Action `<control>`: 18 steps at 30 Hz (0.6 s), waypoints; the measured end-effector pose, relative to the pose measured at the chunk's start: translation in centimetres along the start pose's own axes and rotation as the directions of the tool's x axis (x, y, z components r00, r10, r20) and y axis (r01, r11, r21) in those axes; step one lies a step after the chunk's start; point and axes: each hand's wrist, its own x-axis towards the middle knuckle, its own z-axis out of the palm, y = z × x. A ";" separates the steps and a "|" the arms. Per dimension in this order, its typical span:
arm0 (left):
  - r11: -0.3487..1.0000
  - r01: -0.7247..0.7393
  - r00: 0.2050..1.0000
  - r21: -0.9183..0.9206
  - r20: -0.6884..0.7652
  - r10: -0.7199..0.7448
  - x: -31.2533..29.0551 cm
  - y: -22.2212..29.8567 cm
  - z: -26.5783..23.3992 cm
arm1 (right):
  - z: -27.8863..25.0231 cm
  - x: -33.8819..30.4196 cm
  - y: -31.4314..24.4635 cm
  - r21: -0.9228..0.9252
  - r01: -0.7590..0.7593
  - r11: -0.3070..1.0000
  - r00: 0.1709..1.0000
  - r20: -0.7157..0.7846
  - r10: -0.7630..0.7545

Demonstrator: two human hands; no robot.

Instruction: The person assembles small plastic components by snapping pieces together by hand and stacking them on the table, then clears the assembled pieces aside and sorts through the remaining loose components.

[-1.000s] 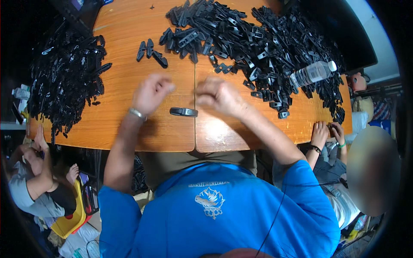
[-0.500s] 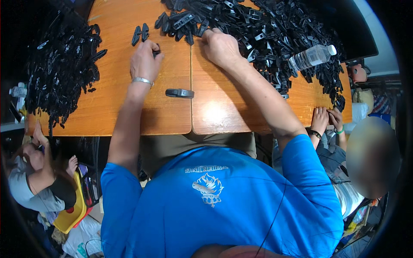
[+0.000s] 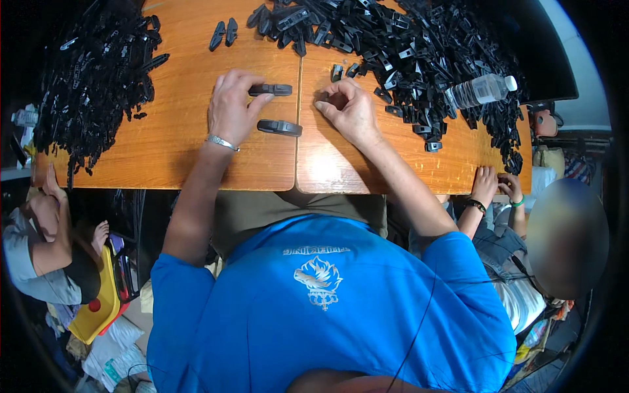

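My left hand (image 3: 230,108), with a metal bracelet at the wrist, pinches a long black plastic clip-like part (image 3: 272,90) between thumb and fingers, just above the table. A similar black part (image 3: 280,128) lies flat nearer to me, across the table seam. To the right of the seam, my right hand (image 3: 350,112) has its thumb and fingertips drawn together. A bit of something dark shows at those fingertips, too hidden to name. Two small black pieces (image 3: 344,71) lie just beyond this hand. Farther off, past my left hand, rest two slim black pieces (image 3: 223,34).
A large heap of black plastic parts (image 3: 406,52) covers the far right of the wooden table (image 3: 177,150), with a clear bottle (image 3: 481,91) on it. Another black heap (image 3: 98,98) fills the left side. A co-worker's hands (image 3: 486,187) rest at the right edge; another person sits at left.
My right hand has drawn back from the heap toward me. My left hand has shifted slightly right and nearer, and the black part in it now shows plainly. The view has shifted a little.
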 end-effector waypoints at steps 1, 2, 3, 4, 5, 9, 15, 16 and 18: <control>0.998 0.046 0.998 0.030 0.032 -0.047 -0.2 -0.2 -0.2 | -0.6 -0.1 -0.3 -0.182 0.087 0.979 0.996 0.006 -0.088; 0.994 0.091 0.994 0.062 0.062 -0.094 -0.4 -0.3 -0.3 | -1.2 -0.1 -0.6 -0.357 0.171 0.918 0.985 0.029 -0.172; 0.994 0.091 0.994 0.061 0.062 -0.095 -0.6 -0.3 -0.2 | -1.8 0.0 -0.9 -0.358 0.171 0.918 0.985 0.029 -0.172; 0.993 0.104 0.992 0.046 0.066 -0.107 -0.6 -0.1 -0.2 | -2.4 0.3 -1.2 -0.472 0.175 0.864 0.985 0.094 -0.148; 0.993 0.118 0.990 0.032 0.070 -0.120 -0.6 0.0 -0.2 | -2.7 0.6 -1.4 -0.578 0.185 0.795 0.981 0.155 -0.115; 0.996 0.089 0.994 0.026 0.068 -0.091 -0.4 -0.1 0.0 | -0.5 1.8 -2.5 -0.275 0.272 0.922 0.960 0.144 -0.240; 1.000 0.022 0.996 -0.016 0.086 -0.020 -0.2 -0.2 0.0 | 2.1 3.0 -2.6 -0.263 0.383 0.885 0.923 0.093 -0.372; 0.999 0.025 0.996 -0.021 0.085 -0.023 -0.1 0.0 0.0 | 1.9 3.1 -2.4 -0.273 0.382 0.883 0.924 0.119 -0.363; 0.999 0.030 0.996 -0.027 0.081 -0.027 -0.2 0.1 -0.1 | 2.1 3.4 -1.8 -0.247 0.403 0.881 0.915 0.117 -0.386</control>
